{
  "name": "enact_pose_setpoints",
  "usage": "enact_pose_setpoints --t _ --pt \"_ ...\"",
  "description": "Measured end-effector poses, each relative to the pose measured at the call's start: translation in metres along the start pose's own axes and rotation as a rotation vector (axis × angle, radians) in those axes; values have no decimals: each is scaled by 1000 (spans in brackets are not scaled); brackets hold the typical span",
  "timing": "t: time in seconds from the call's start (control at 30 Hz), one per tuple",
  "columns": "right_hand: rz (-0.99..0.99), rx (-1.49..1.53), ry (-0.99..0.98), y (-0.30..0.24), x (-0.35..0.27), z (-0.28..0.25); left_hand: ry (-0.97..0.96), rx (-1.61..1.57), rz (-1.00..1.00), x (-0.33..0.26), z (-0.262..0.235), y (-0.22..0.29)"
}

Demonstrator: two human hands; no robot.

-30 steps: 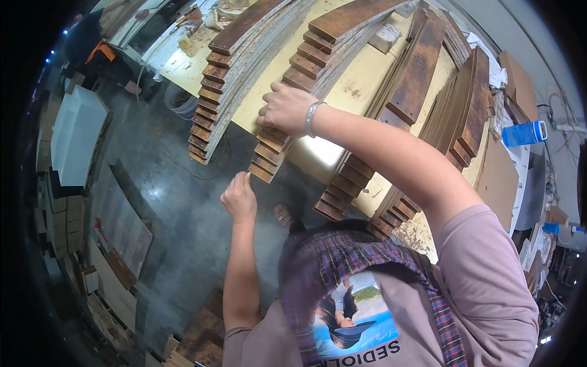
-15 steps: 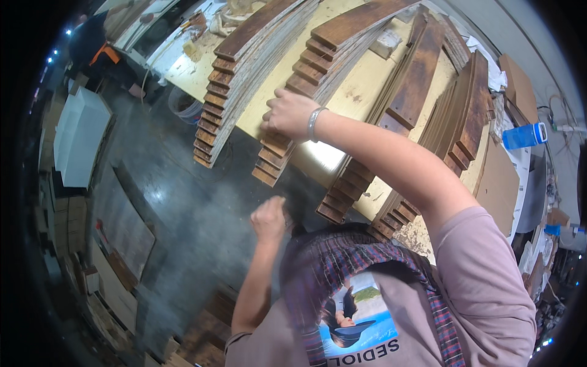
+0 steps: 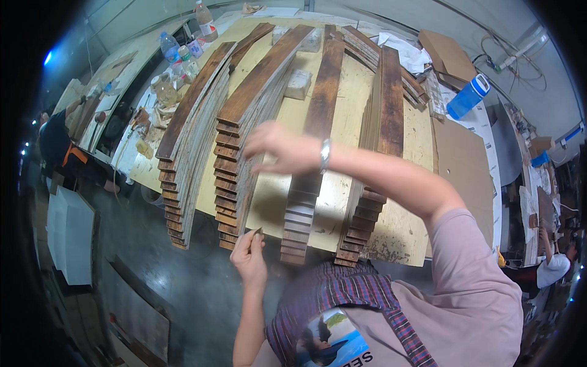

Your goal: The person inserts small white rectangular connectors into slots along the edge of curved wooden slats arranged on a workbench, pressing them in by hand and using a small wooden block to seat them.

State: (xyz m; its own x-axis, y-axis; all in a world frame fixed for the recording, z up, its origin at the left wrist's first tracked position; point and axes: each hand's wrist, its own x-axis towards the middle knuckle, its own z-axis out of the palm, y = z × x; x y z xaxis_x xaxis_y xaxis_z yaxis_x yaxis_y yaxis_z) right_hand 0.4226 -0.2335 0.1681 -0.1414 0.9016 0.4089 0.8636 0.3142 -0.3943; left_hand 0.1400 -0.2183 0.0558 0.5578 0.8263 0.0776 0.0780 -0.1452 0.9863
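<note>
Four stacks of long, curved, dark wooden staves lie side by side on a plywood workbench [image 3: 361,92]. My right hand [image 3: 278,148], a bracelet on its wrist, hovers blurred with fingers apart over the second stack [image 3: 235,159], holding nothing. My left hand [image 3: 247,255] is below the bench edge, by that stack's near end. Its fingers pinch a small brown piece [image 3: 255,233]; I cannot tell what it is. The first stack [image 3: 183,147] lies to the left, the third stack [image 3: 312,147] and fourth stack [image 3: 382,140] to the right.
Plastic bottles [image 3: 205,19] and clutter stand at the bench's far left. A blue bottle [image 3: 468,96] and a cardboard box [image 3: 449,54] are at the far right. One person [image 3: 58,147] works at the left, another person [image 3: 550,269] at the right. White panels [image 3: 70,235] lean on the floor.
The view has swung to face the bench squarely. My right hand has lifted off a stack's near end and spread its fingers. My left hand now pinches the small piece by the stack ends.
</note>
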Motion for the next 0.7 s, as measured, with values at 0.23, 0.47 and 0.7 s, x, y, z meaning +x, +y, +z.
enact_pose_setpoints --t 0.23,0.47,0.7 --pt "326 -280 -37 84 -57 -22 -127 172 271 44 69 51" --pt "482 -366 -215 78 -48 -20 -28 583 610 88 113 76" --pt "462 -384 -213 67 -48 -21 109 695 696 91 127 66"
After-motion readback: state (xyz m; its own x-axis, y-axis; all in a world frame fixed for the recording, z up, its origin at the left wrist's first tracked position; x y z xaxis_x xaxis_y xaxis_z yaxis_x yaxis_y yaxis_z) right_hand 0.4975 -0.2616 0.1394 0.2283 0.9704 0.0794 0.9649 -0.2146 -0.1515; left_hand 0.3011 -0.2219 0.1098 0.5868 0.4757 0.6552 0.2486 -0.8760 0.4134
